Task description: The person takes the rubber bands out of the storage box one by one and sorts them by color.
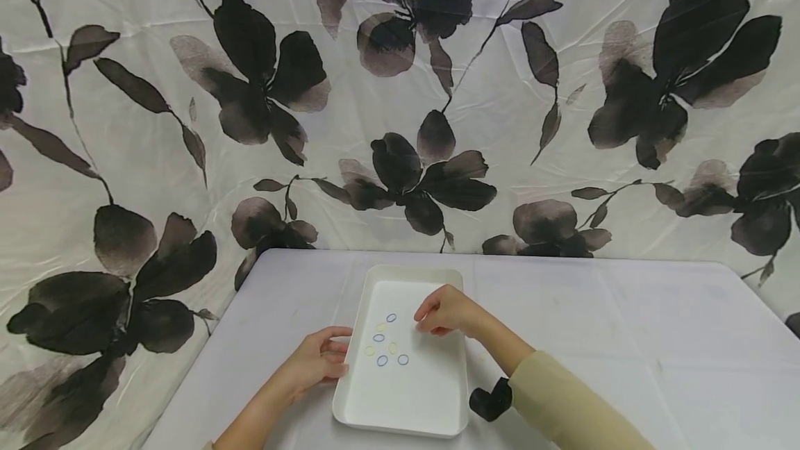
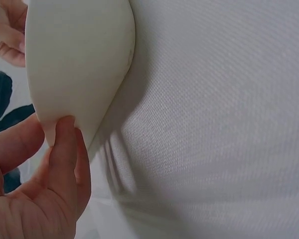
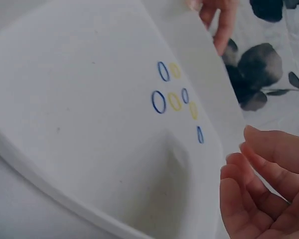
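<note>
Holding the white tray (image 1: 409, 276) by its left rim, the left hand (image 1: 315, 361) has thumb and fingers pinched on the edge; the left wrist view shows the fingers (image 2: 65, 149) pressed against the tray's outer wall (image 2: 74, 64) right at the rim. Tray sits flat on the table (image 1: 625, 325), which is covered in a light grey cloth, roughly centre and near the front edge, long side running away from the person. Inside it, in the left-middle part, lies a small loose cluster of thin rubber bands (image 1: 386, 342), some blue, some pale yellow, lying flat and mostly apart from each other; in the right wrist view the same bands (image 3: 177, 97) show as little ovals on the tray floor. Right hand (image 1: 445, 312) hovers over the tray's right half, just beside the cluster, fingers loosely curled downward; the right wrist view shows its fingertips (image 3: 249, 164) bent and close together with nothing visible between them, so it grips nothing. A black wrist strap (image 1: 492, 400) sits on the right forearm below a beige sleeve (image 1: 562, 405). Floral sheet (image 1: 400, 89) with dark flowers hangs behind the table.
</note>
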{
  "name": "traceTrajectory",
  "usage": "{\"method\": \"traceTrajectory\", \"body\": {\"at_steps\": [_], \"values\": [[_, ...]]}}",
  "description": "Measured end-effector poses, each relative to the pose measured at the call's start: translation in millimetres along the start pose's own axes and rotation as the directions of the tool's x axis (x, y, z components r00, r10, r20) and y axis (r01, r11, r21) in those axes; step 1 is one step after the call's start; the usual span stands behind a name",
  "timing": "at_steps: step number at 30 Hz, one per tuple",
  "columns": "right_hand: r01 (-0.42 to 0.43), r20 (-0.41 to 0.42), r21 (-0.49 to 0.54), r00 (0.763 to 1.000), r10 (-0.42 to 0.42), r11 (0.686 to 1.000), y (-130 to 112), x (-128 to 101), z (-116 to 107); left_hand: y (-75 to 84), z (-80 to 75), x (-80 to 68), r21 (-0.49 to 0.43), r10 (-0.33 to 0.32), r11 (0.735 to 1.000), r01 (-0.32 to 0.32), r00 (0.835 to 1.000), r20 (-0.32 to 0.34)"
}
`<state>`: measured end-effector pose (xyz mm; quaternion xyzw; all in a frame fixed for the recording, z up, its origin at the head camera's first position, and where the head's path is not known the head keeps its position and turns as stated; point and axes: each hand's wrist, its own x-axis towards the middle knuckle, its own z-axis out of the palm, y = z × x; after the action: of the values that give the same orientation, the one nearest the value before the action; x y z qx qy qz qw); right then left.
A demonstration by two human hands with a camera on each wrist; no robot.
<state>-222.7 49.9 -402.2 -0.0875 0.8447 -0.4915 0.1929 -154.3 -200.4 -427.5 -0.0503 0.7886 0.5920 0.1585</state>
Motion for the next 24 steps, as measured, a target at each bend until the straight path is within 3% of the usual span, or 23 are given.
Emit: {"method": "traceTrajectory", "body": {"at_steps": [13,24], "values": [[0.061,0.112,-0.212,0.993,-0.038,0.975,11,6,32,2.6,2.6,-2.8,0.031,0.029,0.999,-0.030,0.999,0.012],[0.169,0.134,-0.376,0.983,-0.127,0.911,11,4,43,1.8,1.1,-0.8,0.035,0.032,0.999,-0.033,0.999,0.020]]}}
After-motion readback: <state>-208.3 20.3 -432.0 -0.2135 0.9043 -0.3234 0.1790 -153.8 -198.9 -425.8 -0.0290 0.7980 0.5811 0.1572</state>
